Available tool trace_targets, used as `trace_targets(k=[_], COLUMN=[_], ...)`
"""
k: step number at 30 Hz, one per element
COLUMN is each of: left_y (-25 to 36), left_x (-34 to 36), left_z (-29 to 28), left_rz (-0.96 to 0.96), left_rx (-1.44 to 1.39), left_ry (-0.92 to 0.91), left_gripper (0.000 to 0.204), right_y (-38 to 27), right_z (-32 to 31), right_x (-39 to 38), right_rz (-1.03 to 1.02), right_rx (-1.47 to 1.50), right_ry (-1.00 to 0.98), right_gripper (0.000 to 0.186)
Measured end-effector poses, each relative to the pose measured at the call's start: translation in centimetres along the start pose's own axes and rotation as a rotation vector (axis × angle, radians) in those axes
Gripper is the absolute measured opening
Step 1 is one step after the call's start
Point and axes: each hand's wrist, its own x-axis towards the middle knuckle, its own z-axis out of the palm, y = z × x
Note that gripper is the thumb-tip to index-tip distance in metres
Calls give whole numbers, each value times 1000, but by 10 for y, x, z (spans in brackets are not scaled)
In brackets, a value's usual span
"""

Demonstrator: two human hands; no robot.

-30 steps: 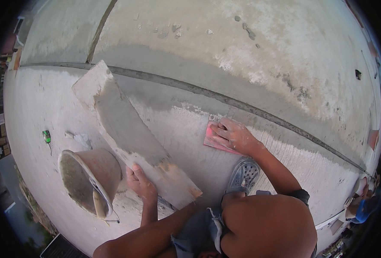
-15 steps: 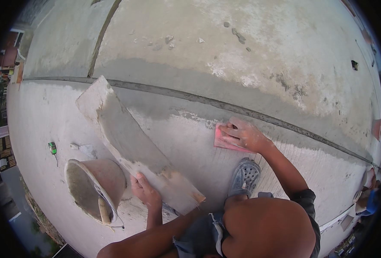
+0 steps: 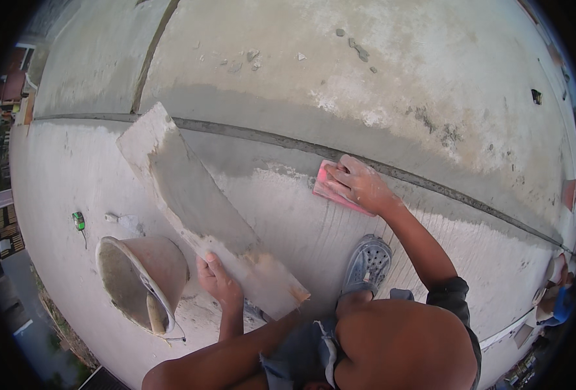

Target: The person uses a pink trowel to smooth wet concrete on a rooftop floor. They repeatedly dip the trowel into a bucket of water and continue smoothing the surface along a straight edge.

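My right hand [image 3: 361, 184] is closed on a pink plastering float [image 3: 330, 190], which lies on the concrete just on my side of a long groove [image 3: 262, 136]. Damp grey mortar borders the groove near the float. With my left hand [image 3: 218, 279] I grip the lower edge of a wooden board [image 3: 203, 208] spread with grey mortar. The thumb is in sight there, while the other fingers are hidden under the wood. The board slants from near my knee up toward the groove.
A mortar-stained bucket [image 3: 146, 279] with a wooden handle in it stands at left. Beyond it lie a trowel [image 3: 127, 224] and a green tape measure [image 3: 78, 221]. My clog [image 3: 367, 263] is planted below the float. Concrete crumbs [image 3: 358, 49] are scattered across the groove.
My right hand and the float have shifted up and slightly left, closer to the groove. The board stays in my left hand, its far end tipped slightly upward.
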Motion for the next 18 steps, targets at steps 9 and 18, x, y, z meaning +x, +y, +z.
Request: trace_targets(k=[9,18], left_y=[-13,-11], left_x=[2,2], left_z=[-11,-14], left_rz=[-2,-55], left_rx=[-52,-50], left_ry=[31,85], left_gripper=[37,36], right_y=[-24,-42], right_z=[-6,27], right_x=[20,23], right_rz=[14,-96], right_rx=[167,281], right_ry=[-54,-118], right_gripper=[35,35])
